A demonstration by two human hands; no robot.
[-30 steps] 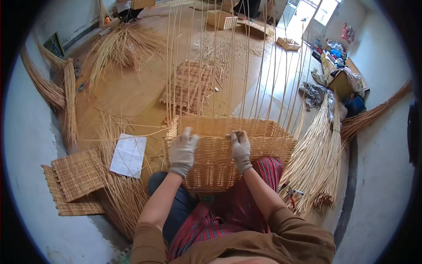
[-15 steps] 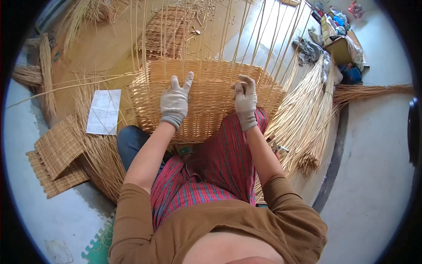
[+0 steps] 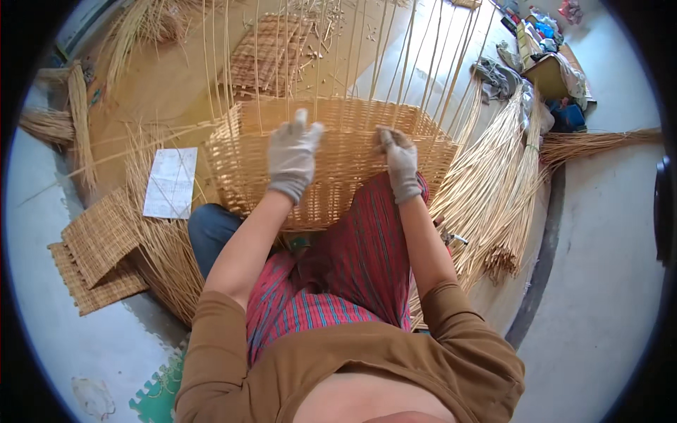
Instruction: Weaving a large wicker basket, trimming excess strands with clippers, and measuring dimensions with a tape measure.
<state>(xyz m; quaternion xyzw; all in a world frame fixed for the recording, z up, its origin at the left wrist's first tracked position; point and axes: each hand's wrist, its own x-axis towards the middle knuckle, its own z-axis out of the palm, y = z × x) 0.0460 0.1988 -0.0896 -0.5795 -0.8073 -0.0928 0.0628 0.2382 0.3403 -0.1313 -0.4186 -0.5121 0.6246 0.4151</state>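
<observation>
From my end I see the basket (image 3: 338, 180) propped against the right knee (image 3: 374, 229), its stakes (image 3: 228, 63) rising tall above it. I judge the step to be work on the weave along the near rim (image 3: 345, 132), so I would keep the right hand (image 3: 400, 158) steady there as an anchor, let the left hand (image 3: 291, 158) press the weave down snug, and pull evenly so the stakes stay straight. I would also keep the loose strands (image 3: 180, 132) at the left corner from snagging. The right hand looks narrow, fingers curled at the rim, though what lies between them I cannot tell; the left is blurred, some fingers raised, and I cannot tell whether it grips. Against half a second ago, the left hand sits further right, the right fingers are more curled, the loose strands have blurred, and the basket stays put
</observation>
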